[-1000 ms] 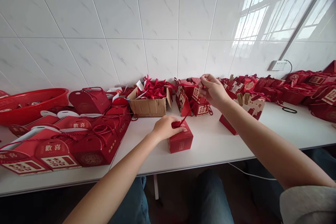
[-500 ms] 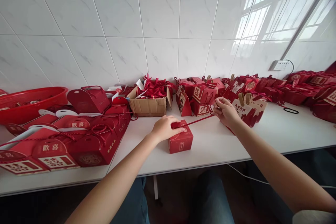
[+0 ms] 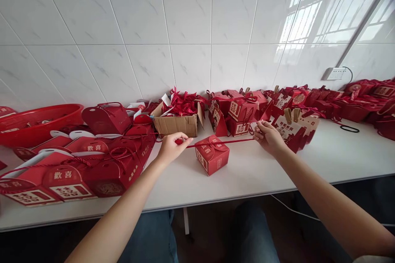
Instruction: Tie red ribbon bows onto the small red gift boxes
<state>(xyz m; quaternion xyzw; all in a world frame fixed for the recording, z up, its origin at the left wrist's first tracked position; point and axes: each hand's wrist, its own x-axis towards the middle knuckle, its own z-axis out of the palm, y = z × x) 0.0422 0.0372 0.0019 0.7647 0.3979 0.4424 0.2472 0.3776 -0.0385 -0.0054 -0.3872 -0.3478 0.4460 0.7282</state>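
Note:
A small red gift box (image 3: 212, 158) with pale lettering sits on the white table between my hands, turned with one corner toward me. A thin red cord (image 3: 237, 141) runs taut across its top. My left hand (image 3: 173, 146) pinches the cord's left end, just off the box's left side. At the right, my right hand (image 3: 268, 134) is closed on the other end of the cord, in front of some standing paper bags (image 3: 289, 129). Both hands are held apart from the box itself.
Many red gift boxes (image 3: 66, 178) crowd the table's left side, with a red basin (image 3: 58, 111) behind. Against the tiled wall stand a cardboard carton (image 3: 175, 125) of red ribbons and stacked boxes (image 3: 242, 109). A black ring-shaped item (image 3: 349, 128) lies at the right.
My left hand has left the box's top and moved left, drawing the cord out. The box has turned so that a second side shows. My right hand has shifted slightly right and down.

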